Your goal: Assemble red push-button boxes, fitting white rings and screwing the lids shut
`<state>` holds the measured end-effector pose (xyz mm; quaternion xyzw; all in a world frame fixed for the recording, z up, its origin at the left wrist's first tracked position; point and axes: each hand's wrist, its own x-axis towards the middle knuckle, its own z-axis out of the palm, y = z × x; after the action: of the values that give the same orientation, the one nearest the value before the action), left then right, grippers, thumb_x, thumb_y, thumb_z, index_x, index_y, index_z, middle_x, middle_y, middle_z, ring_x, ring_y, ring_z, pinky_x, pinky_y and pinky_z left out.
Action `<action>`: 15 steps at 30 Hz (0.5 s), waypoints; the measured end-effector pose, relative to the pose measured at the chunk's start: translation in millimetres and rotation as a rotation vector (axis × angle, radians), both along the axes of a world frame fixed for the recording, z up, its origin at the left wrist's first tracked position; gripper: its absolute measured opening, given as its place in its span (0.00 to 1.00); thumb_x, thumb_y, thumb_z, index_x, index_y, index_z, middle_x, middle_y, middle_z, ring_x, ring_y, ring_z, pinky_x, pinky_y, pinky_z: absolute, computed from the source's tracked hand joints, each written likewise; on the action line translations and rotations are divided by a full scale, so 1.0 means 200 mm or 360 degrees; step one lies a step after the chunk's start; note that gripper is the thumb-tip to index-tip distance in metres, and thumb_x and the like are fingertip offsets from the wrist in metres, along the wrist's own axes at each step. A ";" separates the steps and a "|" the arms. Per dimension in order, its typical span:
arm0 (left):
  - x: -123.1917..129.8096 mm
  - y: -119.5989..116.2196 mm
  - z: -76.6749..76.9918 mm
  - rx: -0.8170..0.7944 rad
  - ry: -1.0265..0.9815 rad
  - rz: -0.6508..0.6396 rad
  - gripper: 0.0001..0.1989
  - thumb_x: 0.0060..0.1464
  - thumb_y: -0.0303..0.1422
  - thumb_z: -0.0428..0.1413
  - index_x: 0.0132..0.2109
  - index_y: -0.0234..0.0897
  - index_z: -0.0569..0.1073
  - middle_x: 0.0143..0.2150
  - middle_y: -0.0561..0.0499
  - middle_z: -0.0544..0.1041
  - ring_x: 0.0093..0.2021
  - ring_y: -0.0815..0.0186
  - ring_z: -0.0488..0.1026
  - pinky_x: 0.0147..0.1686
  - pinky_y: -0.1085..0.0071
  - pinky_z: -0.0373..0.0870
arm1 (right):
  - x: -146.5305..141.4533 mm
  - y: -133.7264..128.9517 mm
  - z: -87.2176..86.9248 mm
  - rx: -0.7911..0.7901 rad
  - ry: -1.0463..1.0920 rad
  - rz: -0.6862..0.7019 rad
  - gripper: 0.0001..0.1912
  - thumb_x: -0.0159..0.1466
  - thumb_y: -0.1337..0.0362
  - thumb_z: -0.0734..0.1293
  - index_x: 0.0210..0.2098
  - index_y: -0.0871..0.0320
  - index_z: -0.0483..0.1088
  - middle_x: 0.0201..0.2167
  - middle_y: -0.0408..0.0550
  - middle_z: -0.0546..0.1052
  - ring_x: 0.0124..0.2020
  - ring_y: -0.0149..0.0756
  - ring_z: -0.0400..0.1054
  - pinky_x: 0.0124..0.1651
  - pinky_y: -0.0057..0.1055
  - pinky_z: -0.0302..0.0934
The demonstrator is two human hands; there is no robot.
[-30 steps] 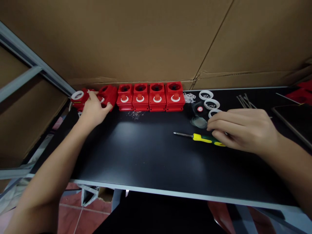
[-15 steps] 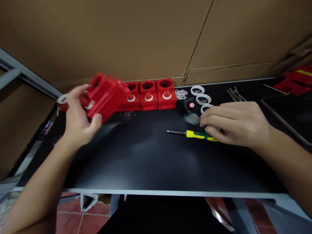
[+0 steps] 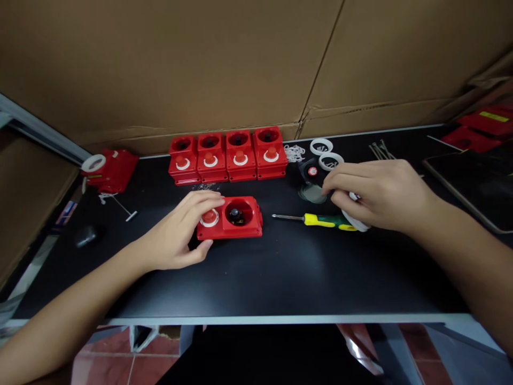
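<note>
My left hand (image 3: 188, 227) grips a red plastic box (image 3: 254, 227) lying flat on the black tabletop, fingers behind it and thumb at the front edge. This box has a red knob with a white collar at its left and a round well with a black part inside at its right. Above the tabletop, my right hand (image 3: 372, 192) is closed on a white ring (image 3: 358, 223), mostly hidden by the fingers. Below that hand lies a yellow and green screwdriver (image 3: 320, 220), its tip towards the box. Clear discs (image 3: 312, 193) lie close to the right fingertips.
Several similar red boxes (image 3: 240, 163) stand in a row against the cardboard (image 3: 180, 69). White rings (image 3: 321, 146) with screws and a heap of white loops (image 3: 294, 153) are at the back. Another red device (image 3: 116, 171) stands left; a dark tablet-like slab (image 3: 473, 187) lies right.
My left hand has brought the red box from the raised left down onto the tabletop centre. My right hand has picked up a white ring from beside the other rings.
</note>
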<state>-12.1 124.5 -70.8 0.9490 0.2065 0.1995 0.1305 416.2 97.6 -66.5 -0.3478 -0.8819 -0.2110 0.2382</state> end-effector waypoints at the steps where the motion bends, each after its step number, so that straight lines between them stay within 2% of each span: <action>1: 0.01 -0.02 0.01 0.0025 -0.0017 -0.0024 0.39 0.66 0.32 0.59 0.79 0.47 0.58 0.72 0.34 0.73 0.74 0.39 0.72 0.71 0.36 0.76 | 0.00 0.00 -0.01 -0.0012 -0.0007 -0.0015 0.13 0.76 0.68 0.63 0.37 0.57 0.76 0.38 0.37 0.84 0.33 0.27 0.76 0.35 0.31 0.61; 5: 0.05 -0.12 0.06 0.0127 -0.0007 -0.0092 0.36 0.63 0.29 0.60 0.75 0.48 0.61 0.69 0.33 0.76 0.74 0.39 0.73 0.67 0.34 0.80 | 0.00 0.01 -0.01 -0.0121 -0.0115 -0.0044 0.12 0.76 0.68 0.63 0.39 0.57 0.78 0.41 0.37 0.84 0.34 0.27 0.77 0.34 0.31 0.61; 10: 0.05 -0.20 0.13 0.0107 -0.0014 -0.0236 0.30 0.58 0.28 0.60 0.66 0.44 0.67 0.65 0.34 0.81 0.74 0.42 0.75 0.66 0.40 0.84 | -0.02 0.01 -0.04 -0.0164 -0.0109 -0.0091 0.14 0.76 0.68 0.62 0.42 0.58 0.80 0.46 0.41 0.85 0.40 0.28 0.79 0.36 0.30 0.59; 13: 0.04 -0.23 0.14 0.0127 0.0097 -0.0330 0.25 0.61 0.32 0.60 0.64 0.41 0.70 0.65 0.35 0.83 0.75 0.44 0.74 0.68 0.43 0.84 | -0.02 0.01 -0.09 -0.0229 -0.0098 -0.0209 0.15 0.76 0.65 0.61 0.44 0.58 0.81 0.49 0.44 0.84 0.38 0.29 0.76 0.34 0.30 0.54; 15: 0.04 -0.24 0.14 0.0157 0.0206 -0.0324 0.20 0.65 0.34 0.60 0.62 0.42 0.72 0.64 0.38 0.84 0.74 0.43 0.75 0.71 0.42 0.82 | -0.02 0.01 -0.11 -0.0312 -0.0093 -0.0308 0.17 0.77 0.62 0.61 0.44 0.58 0.81 0.49 0.45 0.84 0.35 0.29 0.73 0.33 0.30 0.51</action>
<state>-3.4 76.3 -43.4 0.9811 0.1072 0.1336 0.0897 412.9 100.1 -88.5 -0.4466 -0.8672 -0.1558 0.1557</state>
